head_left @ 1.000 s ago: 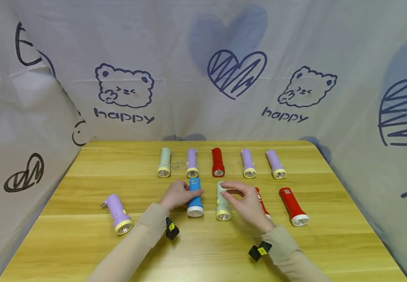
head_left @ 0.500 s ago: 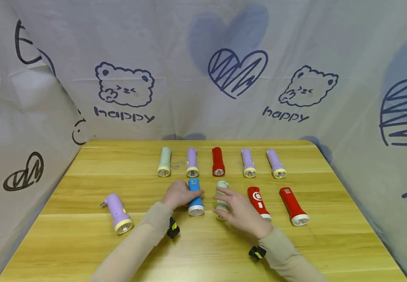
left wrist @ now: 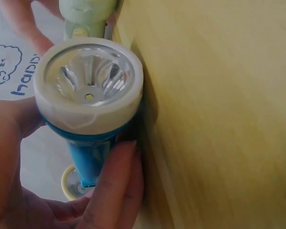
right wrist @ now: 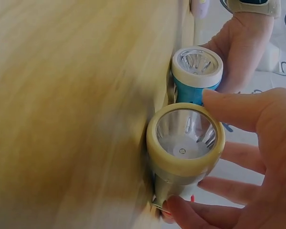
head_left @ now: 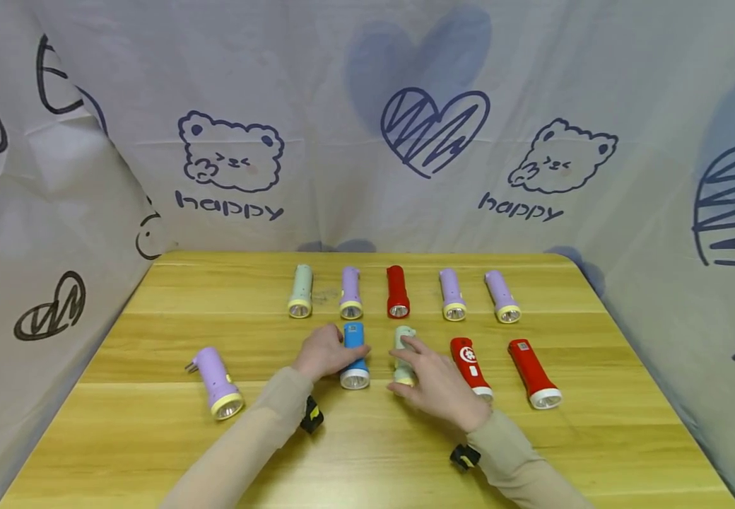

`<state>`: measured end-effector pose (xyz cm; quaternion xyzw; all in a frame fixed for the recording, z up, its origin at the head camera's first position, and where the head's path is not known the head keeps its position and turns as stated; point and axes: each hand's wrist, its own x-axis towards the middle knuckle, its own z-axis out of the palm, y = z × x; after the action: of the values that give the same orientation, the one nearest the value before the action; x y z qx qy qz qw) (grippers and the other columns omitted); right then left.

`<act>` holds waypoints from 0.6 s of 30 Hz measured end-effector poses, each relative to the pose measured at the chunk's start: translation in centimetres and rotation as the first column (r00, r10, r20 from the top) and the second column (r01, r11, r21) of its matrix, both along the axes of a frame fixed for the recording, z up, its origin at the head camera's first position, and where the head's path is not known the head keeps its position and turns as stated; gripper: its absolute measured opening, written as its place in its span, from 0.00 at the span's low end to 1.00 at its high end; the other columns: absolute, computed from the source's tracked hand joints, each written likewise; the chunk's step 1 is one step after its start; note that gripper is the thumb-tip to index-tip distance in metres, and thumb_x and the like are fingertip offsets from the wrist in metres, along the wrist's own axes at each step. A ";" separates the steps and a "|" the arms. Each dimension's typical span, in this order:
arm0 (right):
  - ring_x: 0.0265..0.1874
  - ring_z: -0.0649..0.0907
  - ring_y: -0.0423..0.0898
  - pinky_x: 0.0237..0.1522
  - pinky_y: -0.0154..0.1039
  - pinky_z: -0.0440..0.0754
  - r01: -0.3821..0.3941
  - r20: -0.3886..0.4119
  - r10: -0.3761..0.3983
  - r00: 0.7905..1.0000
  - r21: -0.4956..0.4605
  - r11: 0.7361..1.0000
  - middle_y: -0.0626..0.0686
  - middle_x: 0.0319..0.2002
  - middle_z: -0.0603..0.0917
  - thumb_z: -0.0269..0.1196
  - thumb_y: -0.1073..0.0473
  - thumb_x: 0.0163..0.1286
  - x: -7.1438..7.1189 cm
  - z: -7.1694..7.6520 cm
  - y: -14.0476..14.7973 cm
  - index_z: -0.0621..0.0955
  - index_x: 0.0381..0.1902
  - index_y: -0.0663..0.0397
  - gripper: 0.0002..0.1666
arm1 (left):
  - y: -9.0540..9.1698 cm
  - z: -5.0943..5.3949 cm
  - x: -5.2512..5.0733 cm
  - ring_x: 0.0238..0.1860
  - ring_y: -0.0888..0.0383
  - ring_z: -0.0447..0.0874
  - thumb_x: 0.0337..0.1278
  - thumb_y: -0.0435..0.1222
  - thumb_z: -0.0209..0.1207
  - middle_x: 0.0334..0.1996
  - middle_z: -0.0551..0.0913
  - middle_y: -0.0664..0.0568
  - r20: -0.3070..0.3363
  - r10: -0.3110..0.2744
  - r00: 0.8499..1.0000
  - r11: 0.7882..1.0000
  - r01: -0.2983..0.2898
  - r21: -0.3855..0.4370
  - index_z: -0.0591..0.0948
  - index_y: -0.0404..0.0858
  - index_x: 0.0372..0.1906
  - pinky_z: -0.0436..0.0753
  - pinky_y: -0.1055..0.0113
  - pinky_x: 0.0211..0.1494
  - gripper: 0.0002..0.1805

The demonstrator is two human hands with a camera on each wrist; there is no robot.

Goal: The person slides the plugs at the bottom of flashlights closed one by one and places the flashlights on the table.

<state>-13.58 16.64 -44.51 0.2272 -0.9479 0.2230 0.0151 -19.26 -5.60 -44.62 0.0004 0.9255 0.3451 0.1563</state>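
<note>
In the head view, my left hand (head_left: 327, 352) grips a blue flashlight (head_left: 354, 343) from its left side, thumb across the body. The left wrist view shows its white-rimmed head (left wrist: 88, 119) and my fingertips against the blue barrel. Just to the right, my right hand (head_left: 440, 385) reaches over a pale green flashlight (head_left: 403, 337) with its thumb and fingers curled round it. Part of that body is hidden beneath the fingers. In the right wrist view, the thumb lies near the yellow rim (right wrist: 167, 164), and the fingertips are at the barrel's other side. Both flashlights lie on the table.
Beside my right hand lie two red flashlights (head_left: 467, 360) (head_left: 533, 371) with white rims. A purple flashlight (head_left: 217, 382) with its plug prongs out lies at the left. Behind, a row of several flashlights includes a red one (head_left: 396, 286). White cloth (head_left: 336, 170) surrounds the wooden table (head_left: 367, 452).
My right hand has shifted left over the pale green flashlight and spread its fingers, uncovering more of the nearby red one. My left hand stays on the blue flashlight. The head view has shifted slightly.
</note>
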 end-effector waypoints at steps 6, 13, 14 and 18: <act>0.63 0.81 0.61 0.55 0.58 0.84 -0.031 0.027 0.032 0.999 -0.010 0.999 0.61 0.69 0.76 0.74 0.48 0.62 0.0 0.1 0.4 0.84 0.58 0.53 0.29 | 0.1 0.2 0.3 0.30 0.54 0.79 0.55 0.54 0.68 0.32 0.82 0.47 0.027 -0.026 0.999 0.999 0.025 0.029 0.80 0.33 0.42 0.75 0.68 0.27 0.27; 0.62 0.82 0.60 0.58 0.53 0.85 -0.063 0.046 0.063 0.997 -0.008 0.998 0.61 0.70 0.75 0.74 0.49 0.62 -0.1 0.1 0.9 0.85 0.56 0.56 0.27 | 0.3 0.1 0.5 0.30 0.54 0.80 0.57 0.54 0.67 0.34 0.83 0.45 0.048 -0.024 0.999 0.999 0.022 0.048 0.78 0.31 0.47 0.77 0.68 0.27 0.29; 0.62 0.82 0.59 0.57 0.52 0.85 -0.064 0.042 0.064 0.997 -0.004 0.998 0.61 0.70 0.75 0.74 0.49 0.62 -0.2 0.1 0.9 0.85 0.56 0.55 0.27 | 0.3 0.1 0.5 0.30 0.54 0.80 0.57 0.54 0.67 0.34 0.83 0.45 0.048 -0.024 0.999 0.999 0.021 0.047 0.78 0.31 0.47 0.77 0.68 0.27 0.29; 0.61 0.83 0.58 0.51 0.49 0.87 -0.066 0.028 0.066 0.997 0.000 0.998 0.61 0.70 0.76 0.74 0.49 0.61 -0.3 0.0 1.0 0.86 0.55 0.55 0.26 | 0.2 0.2 0.6 0.29 0.54 0.80 0.57 0.54 0.67 0.33 0.83 0.45 0.047 -0.025 0.999 0.999 0.022 0.048 0.78 0.31 0.46 0.77 0.68 0.26 0.29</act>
<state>-13.89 17.65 -44.55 0.2554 -0.9400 0.2261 -0.0057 -18.66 -5.43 -44.43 0.0068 0.9129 0.3651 0.1822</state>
